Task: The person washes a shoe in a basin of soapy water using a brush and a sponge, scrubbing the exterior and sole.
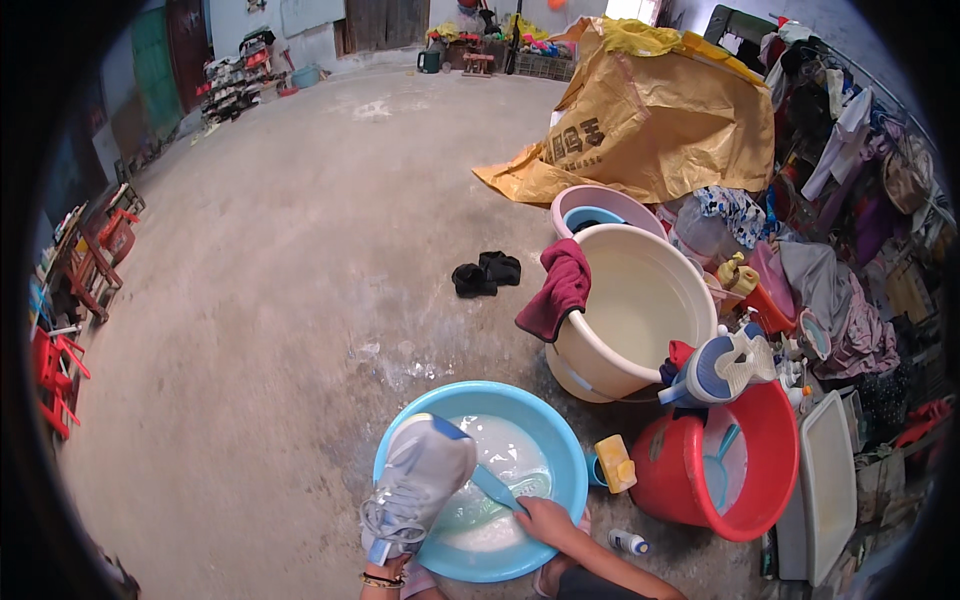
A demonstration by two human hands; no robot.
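A grey lace-up sneaker [416,472] with blue trim is held over the left side of a light-blue plastic basin [491,386]. My left hand [390,564] is at its heel opening, with the fingers mostly hidden inside. My right hand [546,519] grips the handle of a light-blue brush [495,486]. The brush end is close to the shoe's side; whether bristles touch it cannot be seen. Cloudy, sudsy water [502,442] fills the basin's bottom, and a pale green, elongated object [517,493] lies in it.
Right of the basin are a yellow soap bar [616,463], a small bottle [628,541], and a red bucket [675,480] with a blue-soled shoe [720,371] on its rim. Beyond stands a cream bucket [637,300] of cloudy water, a maroon cloth [559,289] over its edge. Black socks [486,274] lie on the concrete floor.
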